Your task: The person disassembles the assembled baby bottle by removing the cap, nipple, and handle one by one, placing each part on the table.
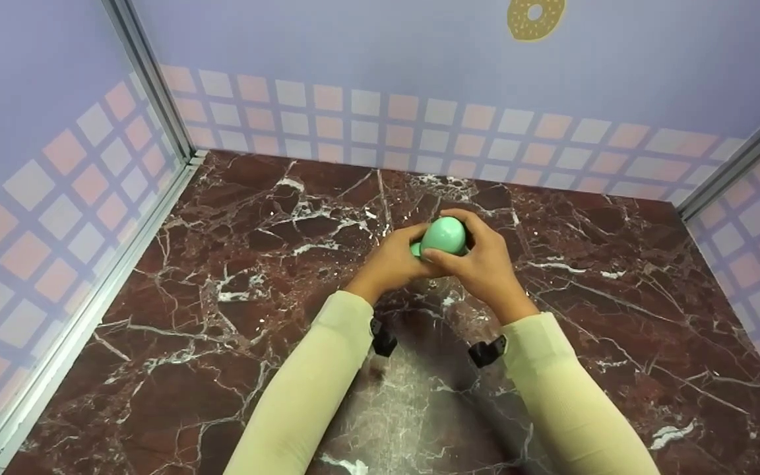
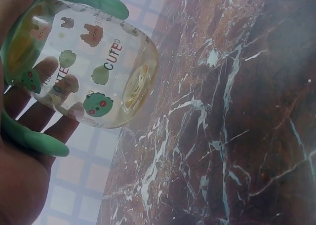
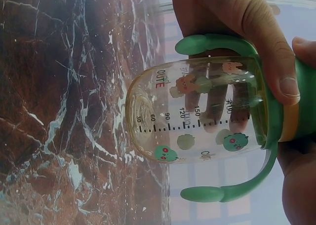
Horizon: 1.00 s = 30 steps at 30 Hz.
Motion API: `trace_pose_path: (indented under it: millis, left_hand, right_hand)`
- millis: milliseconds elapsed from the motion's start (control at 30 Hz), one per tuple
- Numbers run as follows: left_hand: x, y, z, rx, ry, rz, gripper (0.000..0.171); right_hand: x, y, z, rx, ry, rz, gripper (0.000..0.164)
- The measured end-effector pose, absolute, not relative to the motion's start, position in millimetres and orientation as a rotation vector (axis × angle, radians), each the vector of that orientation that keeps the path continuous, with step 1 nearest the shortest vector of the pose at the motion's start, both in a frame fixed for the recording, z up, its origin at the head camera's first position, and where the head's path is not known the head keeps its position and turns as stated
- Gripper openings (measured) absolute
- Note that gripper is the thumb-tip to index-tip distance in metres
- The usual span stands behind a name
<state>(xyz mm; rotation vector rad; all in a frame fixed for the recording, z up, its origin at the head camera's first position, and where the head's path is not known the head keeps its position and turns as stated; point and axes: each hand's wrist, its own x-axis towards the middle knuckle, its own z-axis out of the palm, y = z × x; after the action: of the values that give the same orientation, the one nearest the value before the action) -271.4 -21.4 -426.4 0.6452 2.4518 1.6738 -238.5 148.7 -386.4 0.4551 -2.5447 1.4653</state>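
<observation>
Both hands hold a clear baby bottle (image 3: 170, 104) with a green dome cap (image 1: 444, 235), an orange ring (image 3: 290, 122) and two green side handles (image 3: 202, 194). Cartoon prints and a measuring scale mark its see-through body. My left hand (image 1: 393, 257) grips the upper body and collar; in the right wrist view its thumb lies on the collar and its fingers show through the wall behind. From the other side my right hand (image 1: 489, 260) wraps round the cap, thumb in front. The bottle's base points down toward the tabletop.
A dark red marbled tabletop (image 1: 235, 369) with white veins spreads below the hands. Lilac panels with pink and white checks (image 1: 353, 105) stand at the back and both sides, joined by metal corner posts (image 1: 156, 72). Black wrist cameras (image 1: 485, 353) sit at the cuffs.
</observation>
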Motion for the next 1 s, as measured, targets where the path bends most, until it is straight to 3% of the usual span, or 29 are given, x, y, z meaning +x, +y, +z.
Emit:
trace_pose_path:
  millis: [1000]
  left_hand:
    - [-270.5,-22.2,-423.1,0.704,2.32,1.742,0.058]
  right_hand:
    - [-240.2,153.5,-384.2,0.477,-2.536,1.591,0.064]
